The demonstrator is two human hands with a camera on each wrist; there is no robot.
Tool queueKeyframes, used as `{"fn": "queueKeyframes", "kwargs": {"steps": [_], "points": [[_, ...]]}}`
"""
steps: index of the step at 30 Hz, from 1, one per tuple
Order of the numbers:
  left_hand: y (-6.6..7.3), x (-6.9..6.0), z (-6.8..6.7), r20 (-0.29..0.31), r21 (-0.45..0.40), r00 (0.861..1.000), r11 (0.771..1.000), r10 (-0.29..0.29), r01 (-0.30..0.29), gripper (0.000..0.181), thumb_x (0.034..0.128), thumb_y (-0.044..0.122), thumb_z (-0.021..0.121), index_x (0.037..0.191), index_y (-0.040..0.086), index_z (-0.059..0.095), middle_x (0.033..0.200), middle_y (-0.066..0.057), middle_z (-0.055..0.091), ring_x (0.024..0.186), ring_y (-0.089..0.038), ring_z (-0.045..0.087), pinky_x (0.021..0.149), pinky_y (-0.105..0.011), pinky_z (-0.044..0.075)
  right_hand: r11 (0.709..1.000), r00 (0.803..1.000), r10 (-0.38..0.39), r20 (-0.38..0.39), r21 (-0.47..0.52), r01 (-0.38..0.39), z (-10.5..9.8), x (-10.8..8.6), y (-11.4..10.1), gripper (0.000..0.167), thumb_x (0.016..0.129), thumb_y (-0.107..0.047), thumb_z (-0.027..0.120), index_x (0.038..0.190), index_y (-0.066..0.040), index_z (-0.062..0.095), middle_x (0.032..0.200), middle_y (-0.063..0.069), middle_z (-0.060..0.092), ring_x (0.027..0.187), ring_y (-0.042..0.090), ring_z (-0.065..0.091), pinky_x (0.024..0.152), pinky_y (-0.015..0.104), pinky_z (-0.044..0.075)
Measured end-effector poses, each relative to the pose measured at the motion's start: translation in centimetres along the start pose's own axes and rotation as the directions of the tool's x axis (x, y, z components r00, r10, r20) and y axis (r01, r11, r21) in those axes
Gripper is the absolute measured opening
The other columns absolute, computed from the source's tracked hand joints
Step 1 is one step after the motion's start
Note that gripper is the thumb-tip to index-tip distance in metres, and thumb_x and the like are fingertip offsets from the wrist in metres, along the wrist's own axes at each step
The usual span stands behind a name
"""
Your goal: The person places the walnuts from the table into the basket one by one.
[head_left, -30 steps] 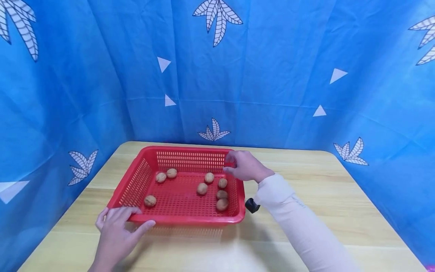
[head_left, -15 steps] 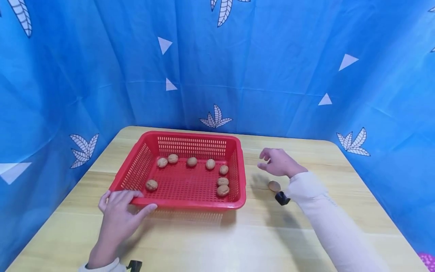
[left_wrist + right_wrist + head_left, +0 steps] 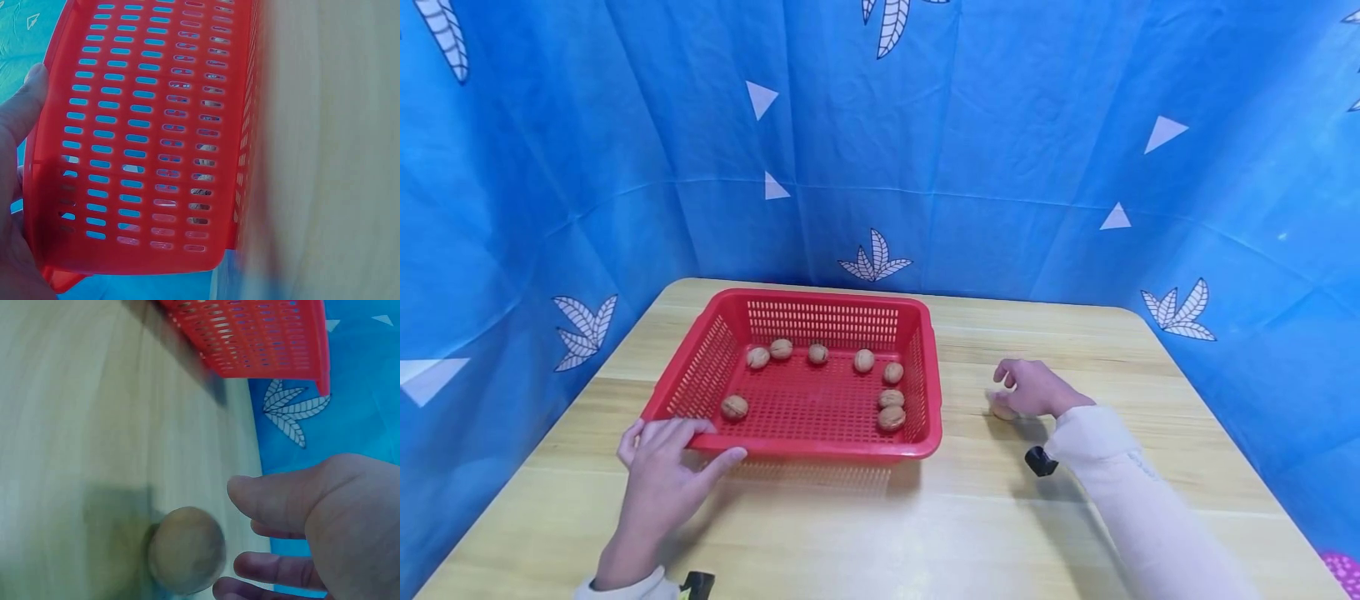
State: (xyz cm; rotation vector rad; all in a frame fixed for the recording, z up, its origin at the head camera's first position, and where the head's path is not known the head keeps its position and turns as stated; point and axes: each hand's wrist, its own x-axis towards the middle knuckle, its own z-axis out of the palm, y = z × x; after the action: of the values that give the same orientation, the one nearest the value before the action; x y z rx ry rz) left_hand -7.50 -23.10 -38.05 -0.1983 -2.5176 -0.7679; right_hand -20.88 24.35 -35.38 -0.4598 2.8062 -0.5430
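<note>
A red plastic basket (image 3: 820,448) with slotted sides stands on the table, several walnuts (image 3: 863,361) spread over its floor. My left hand (image 3: 662,479) grips its near left corner, fingers over the rim and thumb along the outside; in the left wrist view the thumb (image 3: 28,103) lies by the rim. To the right of the basket, my right hand (image 3: 1033,388) hovers low over a lone walnut (image 3: 187,550), which it partly hides in the head view. The right wrist view shows the fingers loosely bent and spread, with a small gap between them and this walnut.
The light wooden table (image 3: 955,517) extends around the basket and has rounded far corners. A blue cloth (image 3: 1022,125) with white leaf prints hangs behind and at both sides. Something pink (image 3: 1341,571) shows at the lower right edge.
My right hand has left the basket's right side, moved right and come down by the lone walnut. One walnut inside has rolled toward the back wall. My left hand stays at the corner.
</note>
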Motion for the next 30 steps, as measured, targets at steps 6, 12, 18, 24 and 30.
{"fn": "queueKeyframes", "kwargs": {"steps": [6, 12, 18, 24, 30], "points": [[-0.1, 0.0, -0.2, -0.002, -0.006, 1.000, 1.000, 0.015, -0.015, 0.051, 0.0745, 0.045, 0.082, 0.098, 0.003, 0.065, 0.098, -0.017, 0.066, 0.103, -0.038, 0.048, 0.101, -0.065, 0.009, 0.998, 0.998, 0.026, 0.056, 0.051, -0.029, 1.1, -0.4, 0.3, 0.022, 0.085, -0.017, 0.072, 0.099, -0.003, 0.063, 0.084, 0.004, 0.061, 0.072, 0.017, 0.057, 0.067, 0.034, 0.048], [-0.2, -0.1, -0.2, -0.007, -0.015, 1.000, 1.000, 0.018, -0.018, 0.051, 0.0745, 0.044, 0.082, 0.098, 0.002, 0.065, 0.098, -0.019, 0.066, 0.103, -0.039, 0.048, 0.101, -0.065, 0.009, 0.999, 0.999, -0.022, 0.038, 0.028, 0.021, 0.9, -0.3, 0.2, 0.018, 0.084, -0.014, 0.072, 0.096, -0.004, 0.063, 0.083, 0.003, 0.062, 0.073, 0.017, 0.057, 0.069, 0.034, 0.049], [-0.1, 0.1, -0.2, -0.001, -0.026, 1.000, 1.000, 0.016, -0.016, 0.051, 0.0747, 0.043, 0.082, 0.099, 0.002, 0.065, 0.098, -0.017, 0.066, 0.102, -0.037, 0.047, 0.101, -0.064, 0.008, 0.996, 0.994, -0.093, -0.051, 0.000, 0.093, -0.9, 0.0, -0.7, 0.022, 0.087, -0.018, 0.068, 0.099, 0.000, 0.063, 0.086, 0.009, 0.064, 0.079, 0.023, 0.062, 0.075, 0.042, 0.050], [-0.1, 0.0, -0.4, -0.009, -0.021, 1.000, 1.000, 0.014, -0.014, 0.049, 0.0744, 0.044, 0.082, 0.097, 0.003, 0.065, 0.097, -0.017, 0.066, 0.101, -0.037, 0.047, 0.100, -0.064, 0.009, 0.996, 0.995, -0.081, -0.066, 0.038, 0.083, -2.6, 0.8, -3.4, 0.027, 0.090, -0.023, 0.068, 0.104, -0.001, 0.063, 0.092, 0.011, 0.065, 0.083, 0.024, 0.062, 0.079, 0.044, 0.050], [-0.2, -0.4, -0.3, 0.003, -0.020, 1.000, 1.000, -0.006, 0.006, 0.052, 0.0749, 0.044, 0.082, 0.100, 0.002, 0.064, 0.100, -0.018, 0.065, 0.103, -0.038, 0.047, 0.101, -0.065, 0.009, 0.996, 0.994, -0.076, -0.082, 0.037, 0.079, -3.6, 2.0, -6.1, 0.028, 0.089, -0.023, 0.069, 0.107, -0.002, 0.062, 0.096, 0.012, 0.065, 0.087, 0.026, 0.062, 0.080, 0.043, 0.050]]}}
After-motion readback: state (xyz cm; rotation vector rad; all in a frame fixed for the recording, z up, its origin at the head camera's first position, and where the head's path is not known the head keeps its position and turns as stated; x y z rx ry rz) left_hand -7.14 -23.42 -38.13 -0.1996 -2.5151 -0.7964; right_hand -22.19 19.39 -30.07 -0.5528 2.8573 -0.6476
